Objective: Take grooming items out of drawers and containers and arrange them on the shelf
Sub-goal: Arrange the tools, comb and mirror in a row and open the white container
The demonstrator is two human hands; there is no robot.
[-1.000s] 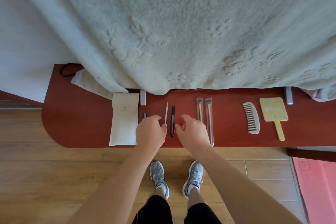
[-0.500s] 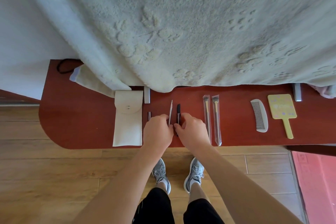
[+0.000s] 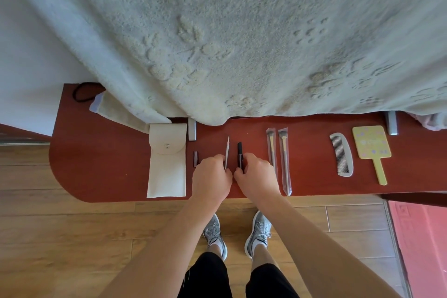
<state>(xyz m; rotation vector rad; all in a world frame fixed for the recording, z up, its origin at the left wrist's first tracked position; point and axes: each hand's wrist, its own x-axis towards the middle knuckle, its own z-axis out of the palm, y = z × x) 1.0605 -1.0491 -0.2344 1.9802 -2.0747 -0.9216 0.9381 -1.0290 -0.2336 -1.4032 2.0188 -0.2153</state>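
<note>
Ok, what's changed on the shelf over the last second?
Both hands closed inward: the left hand now touches the pale stick, its grip hidden; the right hand pinches the dark pen. The pouch, brushes, comb and mirror stayed put.

Soft, even daylight: bright, with no hard glare.

The pale blanket (image 3: 242, 31) is the brightest area, nearly washed out at upper left, its raised pattern shown only by faint shading. The red shelf (image 3: 108, 164) has a mild sheen, and thin soft shadows edge the comb (image 3: 341, 155). Focus is crisp at the centre — the thin pale stick (image 3: 227, 150) and short black stick (image 3: 239, 152) read cleanly — then softens toward the corners, where the wide lens stretches the forearms and tilts the floor planks (image 3: 72, 225).
</note>
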